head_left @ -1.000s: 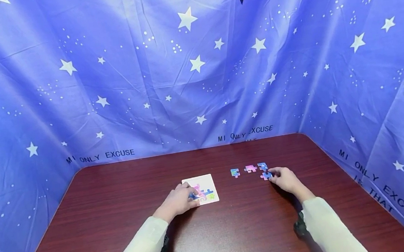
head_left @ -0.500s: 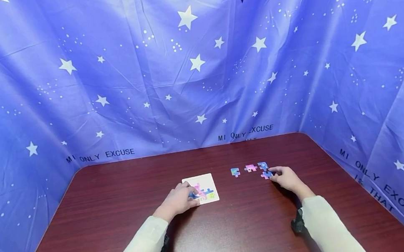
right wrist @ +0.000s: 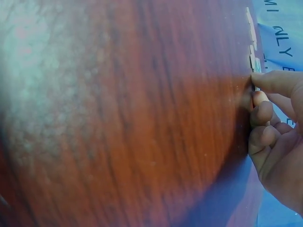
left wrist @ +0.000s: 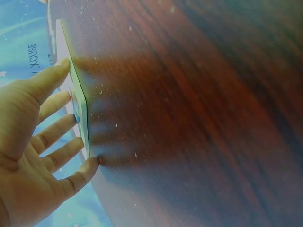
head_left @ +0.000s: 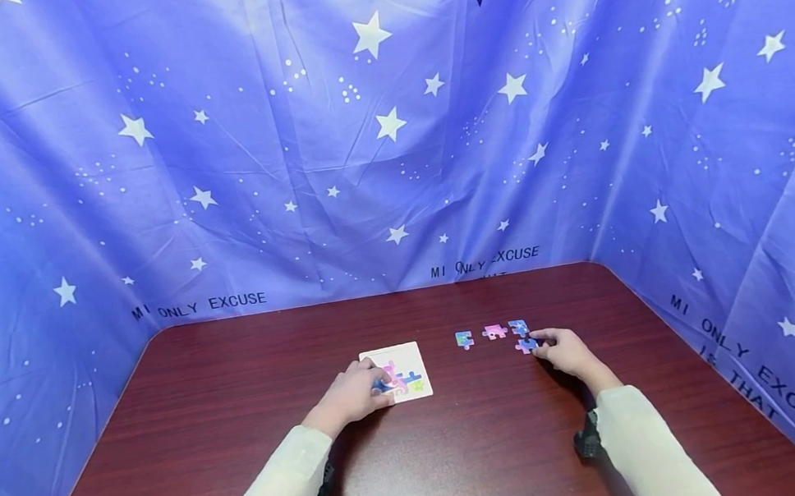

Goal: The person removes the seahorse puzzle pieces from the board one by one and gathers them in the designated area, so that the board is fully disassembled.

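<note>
A square white puzzle board (head_left: 418,365) with pink, blue and green pieces lies on the table. My left hand (head_left: 350,393) rests its fingertips on the board's left part, covering some of it. In the left wrist view those fingers (left wrist: 57,130) are spread and nearly straight, with the thumb at the board's near edge. Farther right, my right hand (head_left: 565,354) pinches the right edge of a blue and pink puzzle piece (head_left: 524,346) lying on the table. Its other fingers (right wrist: 265,135) are curled in. A blue puzzle piece (head_left: 518,327) lies just behind the pinched one.
A pink puzzle piece (head_left: 495,333) and a blue-green puzzle piece (head_left: 464,340) lie between the board and my right hand. The dark red-brown wooden table (head_left: 440,474) is enclosed on three sides by a blue star-printed curtain (head_left: 326,149).
The head view has shifted very slightly. Both hands, the board and the loose pieces otherwise stay where they were.
</note>
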A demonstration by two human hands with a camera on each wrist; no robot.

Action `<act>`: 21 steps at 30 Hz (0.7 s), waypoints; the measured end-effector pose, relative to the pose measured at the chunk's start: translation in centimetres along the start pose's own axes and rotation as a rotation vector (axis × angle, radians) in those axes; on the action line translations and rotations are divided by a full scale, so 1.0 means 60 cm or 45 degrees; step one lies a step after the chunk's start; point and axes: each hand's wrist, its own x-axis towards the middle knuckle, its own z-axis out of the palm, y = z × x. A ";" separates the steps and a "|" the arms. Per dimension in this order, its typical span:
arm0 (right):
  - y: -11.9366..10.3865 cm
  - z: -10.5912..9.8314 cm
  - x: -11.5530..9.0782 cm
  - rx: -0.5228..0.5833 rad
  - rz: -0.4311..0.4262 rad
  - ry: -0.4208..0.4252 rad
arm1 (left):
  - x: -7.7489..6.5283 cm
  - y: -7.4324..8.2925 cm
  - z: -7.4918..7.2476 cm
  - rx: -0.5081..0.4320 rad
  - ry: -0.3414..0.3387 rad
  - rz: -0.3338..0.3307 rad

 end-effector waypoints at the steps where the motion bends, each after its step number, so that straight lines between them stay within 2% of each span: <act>1: -0.001 0.000 0.000 -0.002 -0.002 0.001 | 0.000 -0.001 0.001 0.003 0.001 0.007; 7: -0.003 -0.001 0.000 -0.012 -0.003 0.004 | -0.005 0.001 -0.004 -0.001 0.028 0.044; 21: -0.005 -0.003 -0.001 0.002 -0.013 0.014 | -0.001 0.001 -0.002 -0.005 -0.002 -0.007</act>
